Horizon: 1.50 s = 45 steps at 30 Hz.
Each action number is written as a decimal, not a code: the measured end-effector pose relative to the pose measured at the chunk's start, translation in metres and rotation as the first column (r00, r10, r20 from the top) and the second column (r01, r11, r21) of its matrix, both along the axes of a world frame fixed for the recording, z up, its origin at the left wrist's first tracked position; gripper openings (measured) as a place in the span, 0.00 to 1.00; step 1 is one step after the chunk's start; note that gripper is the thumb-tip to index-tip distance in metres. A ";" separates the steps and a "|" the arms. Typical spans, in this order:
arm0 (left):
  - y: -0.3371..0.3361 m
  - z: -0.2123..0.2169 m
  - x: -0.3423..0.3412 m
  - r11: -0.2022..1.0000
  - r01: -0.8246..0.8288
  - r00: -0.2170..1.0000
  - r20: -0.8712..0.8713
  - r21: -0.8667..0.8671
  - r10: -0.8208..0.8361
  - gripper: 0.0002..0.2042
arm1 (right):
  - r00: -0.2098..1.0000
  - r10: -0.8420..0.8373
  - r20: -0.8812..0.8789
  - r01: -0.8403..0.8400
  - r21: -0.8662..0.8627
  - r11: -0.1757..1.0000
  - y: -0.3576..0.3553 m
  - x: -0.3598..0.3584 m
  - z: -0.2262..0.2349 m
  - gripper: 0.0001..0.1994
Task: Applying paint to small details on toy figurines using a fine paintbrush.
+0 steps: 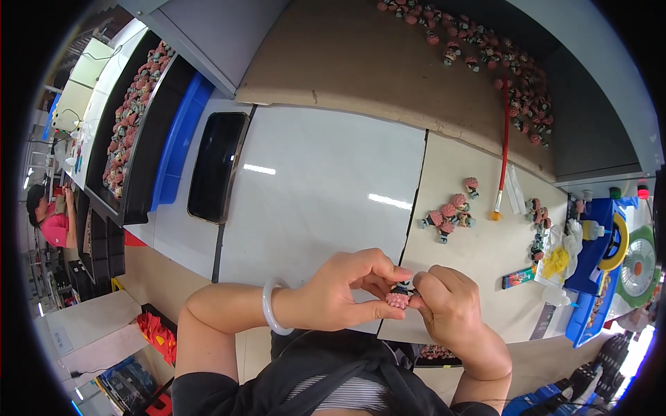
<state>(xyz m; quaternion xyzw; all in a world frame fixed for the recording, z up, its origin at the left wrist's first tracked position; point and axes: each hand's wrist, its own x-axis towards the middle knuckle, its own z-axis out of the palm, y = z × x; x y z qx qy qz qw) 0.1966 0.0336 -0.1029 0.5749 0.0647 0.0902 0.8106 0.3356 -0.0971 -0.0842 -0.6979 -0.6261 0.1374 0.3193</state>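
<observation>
Close in front of my body, above the near table edge, my left hand [343,291] pinches a small figurine [397,299] between thumb and fingers. The figurine has a bumpy pink head and a dark, pale-blue body, and it lies with the pink part toward me. My right hand [449,305] is closed beside it, its fingertips right up against the figurine's side. What those fingers grip, if anything, is too small and hidden to name. A loose cluster of similar figurines [448,213] lies on the table beyond my right hand.
A red-handled brush [502,159] leans against the brown shelf [333,69], which bears many more figurines. A phone [218,166] lies at the left, beside a black tray [142,128] of figurines. At the right are a blue bin [588,312], yellow tape [616,243] and a green fan [637,267]. Another person [55,218] sits far left.
</observation>
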 end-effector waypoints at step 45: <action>0.002 0.004 0.002 0.999 -0.029 0.999 -0.028 0.037 0.030 0.21 | 0.978 -0.034 -0.207 0.048 0.063 0.997 -0.001 0.001 0.001 0.10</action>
